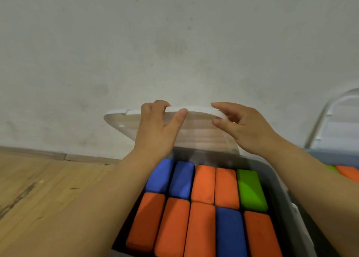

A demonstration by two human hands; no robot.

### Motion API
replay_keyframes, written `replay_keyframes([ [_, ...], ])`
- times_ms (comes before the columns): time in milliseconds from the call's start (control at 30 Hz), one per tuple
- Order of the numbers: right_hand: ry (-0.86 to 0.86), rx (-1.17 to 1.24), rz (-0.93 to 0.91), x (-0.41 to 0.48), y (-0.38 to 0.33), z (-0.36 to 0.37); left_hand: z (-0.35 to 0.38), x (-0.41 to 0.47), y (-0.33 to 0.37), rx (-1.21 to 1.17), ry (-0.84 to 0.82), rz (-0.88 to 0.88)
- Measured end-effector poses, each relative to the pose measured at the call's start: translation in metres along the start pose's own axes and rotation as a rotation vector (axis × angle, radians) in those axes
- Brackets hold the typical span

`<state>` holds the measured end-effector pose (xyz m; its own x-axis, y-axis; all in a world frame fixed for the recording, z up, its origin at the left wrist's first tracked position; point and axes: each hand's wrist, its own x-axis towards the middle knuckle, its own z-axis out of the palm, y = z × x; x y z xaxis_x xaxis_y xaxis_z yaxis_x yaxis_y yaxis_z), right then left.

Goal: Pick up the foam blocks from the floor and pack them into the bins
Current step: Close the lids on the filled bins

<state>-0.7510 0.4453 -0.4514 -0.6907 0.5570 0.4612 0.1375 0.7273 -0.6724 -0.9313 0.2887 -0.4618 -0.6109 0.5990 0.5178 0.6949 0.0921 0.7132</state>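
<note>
A grey bin below me holds two rows of foam blocks: several orange blocks, blue blocks and one green block. Its translucent white lid stands raised at the bin's far side against the wall. My left hand grips the lid's top edge, fingers curled over it and thumb on the front. My right hand touches the same edge further right, its fingers loosely bent and its thumb in front of the lid.
A second grey bin at the right edge holds orange and green blocks and has its own lid raised. A pale wall rises just behind the bins. Wooden floor lies to the left.
</note>
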Motion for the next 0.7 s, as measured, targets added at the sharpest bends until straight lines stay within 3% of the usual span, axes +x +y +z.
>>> replay_keyframes([
  [133,-0.029,0.106,-0.083,0.000,-0.036,-0.005,-0.029,0.006,0.015,-0.051,0.094,-0.020],
  [300,-0.134,0.045,-0.159,0.005,-0.077,0.012,-0.066,0.004,0.024,-0.068,0.081,-0.105],
  [533,-0.299,-0.101,-0.213,-0.022,-0.143,0.080,-0.136,-0.015,-0.007,-0.416,-0.074,-0.695],
  [700,-0.531,-0.110,-0.083,-0.046,-0.159,0.130,-0.154,-0.048,-0.055,-0.566,-0.079,-0.917],
])
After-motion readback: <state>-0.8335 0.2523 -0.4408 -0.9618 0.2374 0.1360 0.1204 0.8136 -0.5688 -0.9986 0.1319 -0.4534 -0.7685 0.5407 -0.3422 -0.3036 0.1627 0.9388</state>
